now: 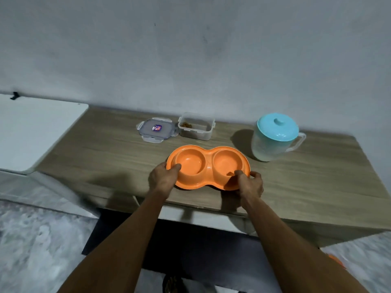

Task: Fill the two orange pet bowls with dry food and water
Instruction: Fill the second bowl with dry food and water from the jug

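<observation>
An orange double pet bowl lies on the wooden table, both of its cups empty. My left hand grips its left rim, thumb inside the left cup. My right hand grips the near right rim, thumb on the edge of the right cup. Behind the bowl stands an open clear food container with a little brown dry food in its left corner. Its clip lid lies flat to the left of it. A clear water jug with a turquoise lid stands at the right, handle pointing right.
A grey wall rises right behind the table. A white surface adjoins the table at the left. Below the table's front edge lie a dark mat and a pale marbled floor.
</observation>
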